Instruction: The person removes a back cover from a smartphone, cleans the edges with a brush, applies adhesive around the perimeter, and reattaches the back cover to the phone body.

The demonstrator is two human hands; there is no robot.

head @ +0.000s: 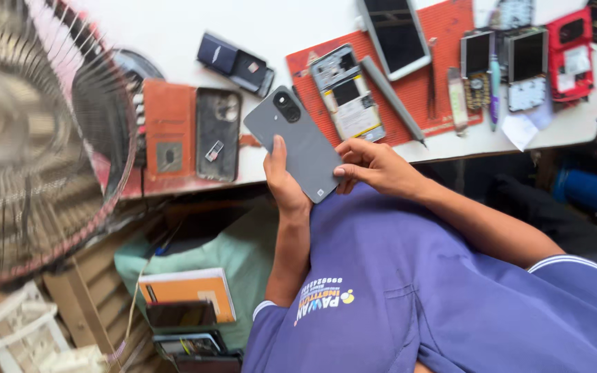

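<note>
Head view: both hands (326, 173) clamped on grey phone (302, 141); cluttered white workbench (174, 31), red mat (419, 90), fan (29, 138).

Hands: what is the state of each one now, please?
Left hand: closed on the grey phone, thumb on its back.
Right hand: fingers curled on the same phone's edge, holding it.

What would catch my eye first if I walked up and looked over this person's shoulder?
First, the grey phone held back-up in the middle, the left hand under it and the right hand at its lower edge. Next, the big wire-caged fan filling the left side. Behind the hands, a red mat on the white bench carries an opened phone and other phone parts.
</note>
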